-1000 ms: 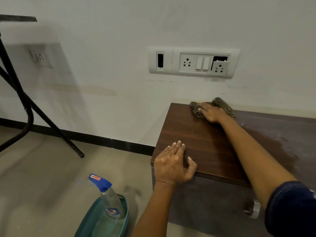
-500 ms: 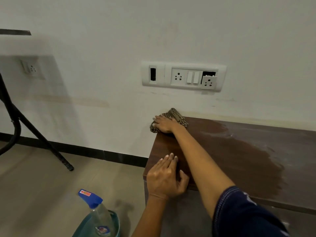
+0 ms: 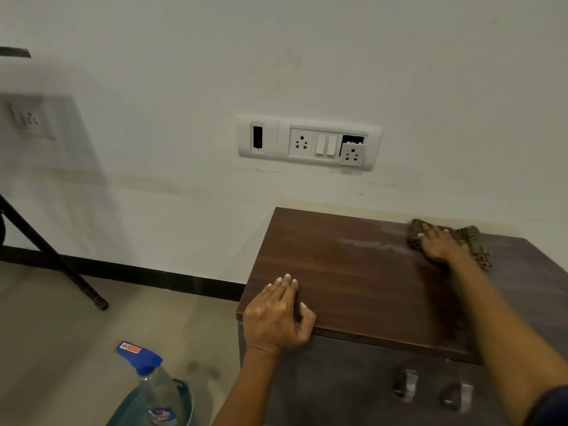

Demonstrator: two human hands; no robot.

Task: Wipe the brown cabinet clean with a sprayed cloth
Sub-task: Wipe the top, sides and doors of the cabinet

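Observation:
The brown cabinet [image 3: 353, 278] stands against the white wall, its wood-grain top showing a pale dusty streak near the back. My right hand [image 3: 438, 244] presses flat on a patterned brown cloth [image 3: 467, 238] at the back of the top, close to the wall. My left hand [image 3: 276, 315] rests palm down on the front left corner, thumb hooked over the front edge, holding nothing. A spray bottle [image 3: 147, 373] with a blue trigger head stands on the floor to the lower left.
The bottle sits in a teal tub [image 3: 184, 401]. A switch and socket panel [image 3: 309, 142] is on the wall above the cabinet. A black stand leg [image 3: 61, 265] slants to the floor at left. Metal handles [image 3: 408, 385] show on the cabinet front.
My right hand swept the cloth from the back left corner of the top to the right along the wall. The left hand stayed on the front corner.

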